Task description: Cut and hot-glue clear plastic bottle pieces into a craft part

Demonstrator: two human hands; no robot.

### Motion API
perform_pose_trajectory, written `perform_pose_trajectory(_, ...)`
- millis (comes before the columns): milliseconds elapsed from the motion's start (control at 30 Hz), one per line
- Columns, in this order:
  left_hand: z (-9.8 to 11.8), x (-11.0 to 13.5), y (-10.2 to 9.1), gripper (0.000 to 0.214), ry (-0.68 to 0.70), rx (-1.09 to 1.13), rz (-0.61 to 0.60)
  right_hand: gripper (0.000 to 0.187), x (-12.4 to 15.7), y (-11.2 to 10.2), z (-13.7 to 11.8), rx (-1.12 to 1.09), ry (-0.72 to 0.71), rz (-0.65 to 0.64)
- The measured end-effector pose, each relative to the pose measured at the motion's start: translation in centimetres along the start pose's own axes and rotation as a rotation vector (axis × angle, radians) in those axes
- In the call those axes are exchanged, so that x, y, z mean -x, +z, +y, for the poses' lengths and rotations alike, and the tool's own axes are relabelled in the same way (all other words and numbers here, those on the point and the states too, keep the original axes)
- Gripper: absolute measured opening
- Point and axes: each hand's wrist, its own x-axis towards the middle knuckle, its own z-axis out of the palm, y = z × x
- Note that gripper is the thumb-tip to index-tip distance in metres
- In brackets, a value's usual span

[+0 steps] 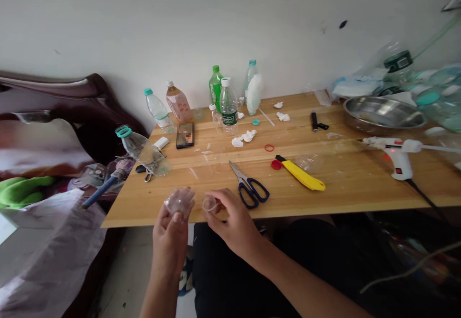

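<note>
Over the front edge of the wooden table, my left hand is closed around a clear plastic piece, which looks like a cut bottle part. Just to its right, my right hand pinches a small clear plastic ring between thumb and fingers. The two pieces are apart. Scissors with dark blue handles lie right of my right hand. A yellow utility knife rests farther right, its black end near a red bottle cap.
A white glue gun and a steel basin occupy the right side. Several bottles, including a green bottle and a labelled clear bottle, stand at the back. A clear bottle leans at the left. Crumpled tissue lies mid-table.
</note>
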Motion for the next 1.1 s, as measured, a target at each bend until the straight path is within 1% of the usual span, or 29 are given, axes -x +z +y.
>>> perform_pose_trajectory(67,-0.7,1.0,1.1,0.058,-0.061,0.035,-0.07,0.035,1.7,-1.4,-0.4,-0.135,0.024,0.047)
perform_pose_trajectory(167,-2.2,2.5,2.8,0.062,-0.164,0.074,-0.112,0.041,3.5,-2.4,-0.5,-0.294,0.088,0.14)
perform_pose_trajectory(233,-3.1,3.4,3.9,0.064,-0.207,0.088,-0.126,0.037,4.2,-2.9,-0.3,-0.379,0.143,0.228)
perform_pose_trajectory(300,-3.9,4.1,4.8,0.066,-0.22,0.103,-0.14,0.03,4.5,-3.5,0.0,-0.449,0.167,0.287)
perform_pose_trajectory(367,-4.4,4.6,5.7,0.069,-0.225,0.125,-0.155,0.025,4.7,-4.1,0.2,-0.509,0.164,0.31)
perform_pose_trajectory(467,-4.7,5.1,6.8,0.075,-0.242,0.145,-0.18,0.024,5.0,-5.0,0.7,-0.585,0.18,0.33)
perform_pose_trajectory(533,-4.9,5.3,7.3,0.074,-0.26,0.135,-0.22,0.026,5.2,-5.3,1.0,-0.546,0.177,0.358)
perform_pose_trajectory(600,-5.0,5.6,7.8,0.069,-0.269,0.118,-0.27,0.027,5.4,-5.6,1.3,-0.427,0.137,0.379)
perform_pose_trajectory(700,-5.2,6.1,8.3,0.06,-0.281,0.118,-0.306,0.03,5.4,-6.1,1.6,-0.251,-0.005,0.389)
perform_pose_trajectory(800,-5.4,6.7,8.6,0.055,-0.292,0.15,-0.293,0.042,5.4,-6.7,1.8,-0.123,-0.146,0.391)
perform_pose_trajectory(900,-5.7,7.1,8.8,0.052,-0.291,0.178,-0.279,0.055,5.7,-7.3,1.9,-0.043,-0.195,0.332)
perform_pose_trajectory(967,-5.9,7.3,8.9,0.05,-0.278,0.187,-0.291,0.062,5.9,-7.7,2.0,-0.01,-0.21,0.284)
perform_pose_trajectory(1033,-6.0,7.5,9.0,0.049,-0.26,0.191,-0.324,0.065,6.1,-8.0,2.2,0.026,-0.233,0.253)
perform_pose_trajectory(1100,-5.8,7.6,9.2,0.049,-0.248,0.198,-0.361,0.063,6.2,-8.2,2.3,0.061,-0.272,0.257)
